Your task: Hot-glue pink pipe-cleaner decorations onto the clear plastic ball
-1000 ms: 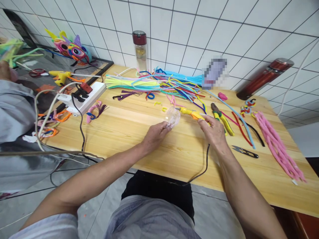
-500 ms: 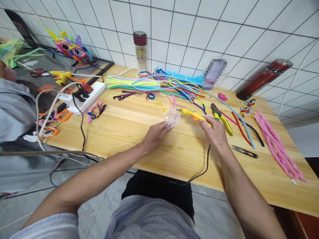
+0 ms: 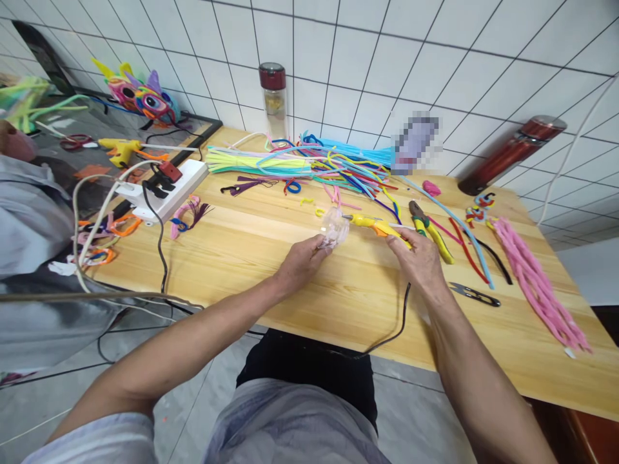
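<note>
Holds in fingers: clear piece [image 3: 334, 227], left hand [image 3: 300, 263]; yellow glue gun [image 3: 371, 223], right hand [image 3: 416, 258], pointed at piece above counter [image 3: 348, 290], inside front edge.

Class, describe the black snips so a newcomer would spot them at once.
On the wooden table, find the right hand gripping the yellow glue gun. Just right of its wrist lie small black snips, their dark looped handle setting them apart from the yellow-handled pliers farther back.

Glue gun [image 3: 374, 224] in right hand [image 3: 418, 256], clear piece [image 3: 334, 229] (shiny) in left [image 3: 300, 263]
</note>
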`<state>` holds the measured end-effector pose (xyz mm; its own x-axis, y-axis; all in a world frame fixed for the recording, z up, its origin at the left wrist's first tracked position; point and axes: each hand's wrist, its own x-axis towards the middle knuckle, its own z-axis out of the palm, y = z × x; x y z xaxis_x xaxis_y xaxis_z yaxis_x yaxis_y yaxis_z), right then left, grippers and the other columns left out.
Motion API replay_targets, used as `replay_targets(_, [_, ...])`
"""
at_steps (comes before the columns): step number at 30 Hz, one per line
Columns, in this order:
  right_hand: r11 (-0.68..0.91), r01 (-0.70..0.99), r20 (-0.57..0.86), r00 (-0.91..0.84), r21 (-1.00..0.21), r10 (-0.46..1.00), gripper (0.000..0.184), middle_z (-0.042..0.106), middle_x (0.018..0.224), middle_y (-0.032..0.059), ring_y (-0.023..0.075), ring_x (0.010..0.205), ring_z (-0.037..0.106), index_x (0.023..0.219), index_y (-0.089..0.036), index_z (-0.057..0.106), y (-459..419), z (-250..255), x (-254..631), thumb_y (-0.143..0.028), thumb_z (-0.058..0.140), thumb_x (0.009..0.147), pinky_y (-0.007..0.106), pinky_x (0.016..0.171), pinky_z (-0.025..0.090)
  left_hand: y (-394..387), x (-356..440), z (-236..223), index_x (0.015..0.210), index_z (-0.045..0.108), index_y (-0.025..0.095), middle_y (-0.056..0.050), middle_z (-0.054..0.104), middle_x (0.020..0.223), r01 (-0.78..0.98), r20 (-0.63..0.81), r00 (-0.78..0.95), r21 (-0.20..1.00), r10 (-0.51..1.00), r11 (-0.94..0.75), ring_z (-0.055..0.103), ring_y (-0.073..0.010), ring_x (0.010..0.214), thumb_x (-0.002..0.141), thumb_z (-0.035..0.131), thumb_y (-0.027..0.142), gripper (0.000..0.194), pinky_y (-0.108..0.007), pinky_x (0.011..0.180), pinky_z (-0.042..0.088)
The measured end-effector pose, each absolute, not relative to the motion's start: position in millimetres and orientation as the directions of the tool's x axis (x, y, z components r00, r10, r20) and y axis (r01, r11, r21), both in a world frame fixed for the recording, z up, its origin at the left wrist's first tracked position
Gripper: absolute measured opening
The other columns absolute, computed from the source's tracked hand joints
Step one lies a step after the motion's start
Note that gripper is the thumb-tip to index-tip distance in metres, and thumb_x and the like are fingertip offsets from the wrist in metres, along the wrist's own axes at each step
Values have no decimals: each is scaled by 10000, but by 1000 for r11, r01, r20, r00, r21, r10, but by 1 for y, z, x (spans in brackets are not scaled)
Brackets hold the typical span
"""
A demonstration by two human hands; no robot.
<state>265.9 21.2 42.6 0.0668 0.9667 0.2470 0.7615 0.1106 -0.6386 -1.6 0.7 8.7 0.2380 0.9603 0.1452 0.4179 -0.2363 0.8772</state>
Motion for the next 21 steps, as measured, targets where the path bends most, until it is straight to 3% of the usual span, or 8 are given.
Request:
replay_targets(4, [107,766,235,60,-634,970,440,820,968,86,295,887,721,1081,-211,850,22,42,266,-465,570,856,378,780,510,4,-3,3,909,604,214,-32,718,969,461,189,270,835,944,-299,640,-188,933,959,570,213,60,-299,867,462])
replay_targets(6, [102,768,229,59,-633,972,446,819,956,88,294,875,720,1082,-208,851,22,42,266,-463,568,851,378,772,507,6,-5,1,915,622,213,-46,733,1013,475,194,282,823,940,-312,654,-203,989,951,572,193,65,-309,898,462])
replay_targets(12, [105,749,216,52,-654,975,444,815,943,82,291,870,715,1030,-205,850,21,45,266,-484,568,829,369,748,483,5,-5,6,723,482,208,31,553,699,472,143,235,848,962,-241,533,-143,709,978,549,239,266,-272,712,386])
replay_targets(21, [67,728,223,119,-683,968,442,782,838,55,259,789,676,1063,-204,852,24,45,263,-467,571,846,349,715,473,1,-1,12,710,424,215,27,534,711,510,143,276,816,950,-271,499,-140,709,981,553,214,300,-270,711,368])
